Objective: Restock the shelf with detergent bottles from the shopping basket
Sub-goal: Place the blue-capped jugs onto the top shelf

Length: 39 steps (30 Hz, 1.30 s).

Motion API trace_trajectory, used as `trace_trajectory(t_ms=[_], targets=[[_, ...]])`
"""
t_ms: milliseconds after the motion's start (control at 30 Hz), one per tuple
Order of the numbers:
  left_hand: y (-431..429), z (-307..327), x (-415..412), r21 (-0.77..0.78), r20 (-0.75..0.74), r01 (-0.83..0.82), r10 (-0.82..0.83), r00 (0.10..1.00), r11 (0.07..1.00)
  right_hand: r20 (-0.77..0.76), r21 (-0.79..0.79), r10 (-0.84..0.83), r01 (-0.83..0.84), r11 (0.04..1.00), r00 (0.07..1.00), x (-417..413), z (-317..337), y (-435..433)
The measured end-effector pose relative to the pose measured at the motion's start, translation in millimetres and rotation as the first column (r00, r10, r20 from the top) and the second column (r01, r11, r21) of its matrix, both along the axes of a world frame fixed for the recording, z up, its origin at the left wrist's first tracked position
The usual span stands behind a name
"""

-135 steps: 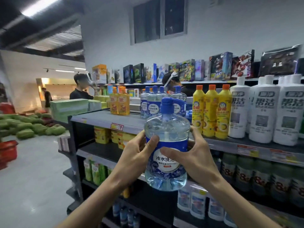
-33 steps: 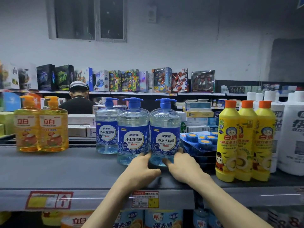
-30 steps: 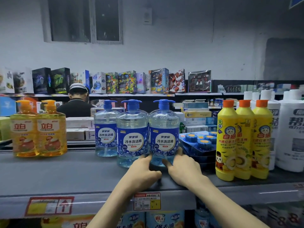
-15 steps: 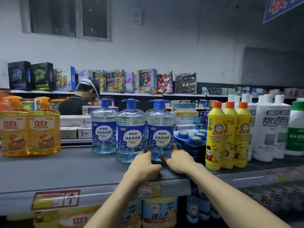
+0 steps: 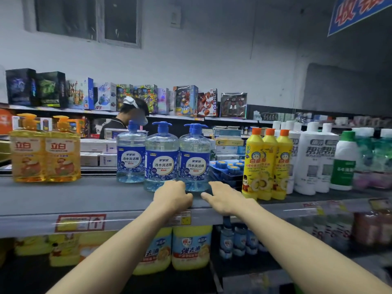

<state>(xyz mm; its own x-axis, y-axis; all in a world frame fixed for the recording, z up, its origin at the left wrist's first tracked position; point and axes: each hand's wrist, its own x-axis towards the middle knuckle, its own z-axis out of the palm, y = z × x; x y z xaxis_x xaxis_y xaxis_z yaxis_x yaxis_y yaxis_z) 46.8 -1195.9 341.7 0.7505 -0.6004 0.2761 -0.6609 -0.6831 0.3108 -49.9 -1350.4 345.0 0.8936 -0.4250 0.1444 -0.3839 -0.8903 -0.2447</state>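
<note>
As the upright detergent bottle (image 5: 194,160) stands just beyond both, the loosely curled left hand (image 5: 172,197), nearer, and flat right hand (image 5: 226,199) grip nothing.

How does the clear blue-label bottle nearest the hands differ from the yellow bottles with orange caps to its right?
The blue-label bottle is clear and wide; the yellow bottles are opaque and slim. The blue-label bottle has a blue pump head; the yellow bottles have plain orange caps. Both stand upright on the same shelf.
</note>
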Motion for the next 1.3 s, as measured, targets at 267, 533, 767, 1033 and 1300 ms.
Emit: trace_trajectory(t_ms=[267,533,767,1033,1300], targets=[[-6,11,-120,0.059,0.178,0.022,-0.032,0.984,0.998,0.041,-0.186,0.008,0.0,0.983,0.999,-136,-2,2],[-69,-64,-270,0.038,0.141,0.16,-0.163,0.976,0.986,0.062,-0.135,-0.112,0.12,0.984,0.992,-305,-61,-58],[-149,-151,-372,0.062,-0.06,0.345,-0.341,0.938,0.937,-0.026,-0.019,-0.312,0.312,0.95,0.95,-440,-139,-105],[-229,-242,-457,0.259,-0.234,0.547,-0.497,0.835,0.796,-0.18,0.106,-0.52,0.542,0.834,0.835,-546,-249,-155],[-323,-310,-510,0.342,-0.424,0.774,-0.647,0.633,0.533,-0.333,0.164,-0.679,0.75,0.641,0.654,-596,-318,-193]])
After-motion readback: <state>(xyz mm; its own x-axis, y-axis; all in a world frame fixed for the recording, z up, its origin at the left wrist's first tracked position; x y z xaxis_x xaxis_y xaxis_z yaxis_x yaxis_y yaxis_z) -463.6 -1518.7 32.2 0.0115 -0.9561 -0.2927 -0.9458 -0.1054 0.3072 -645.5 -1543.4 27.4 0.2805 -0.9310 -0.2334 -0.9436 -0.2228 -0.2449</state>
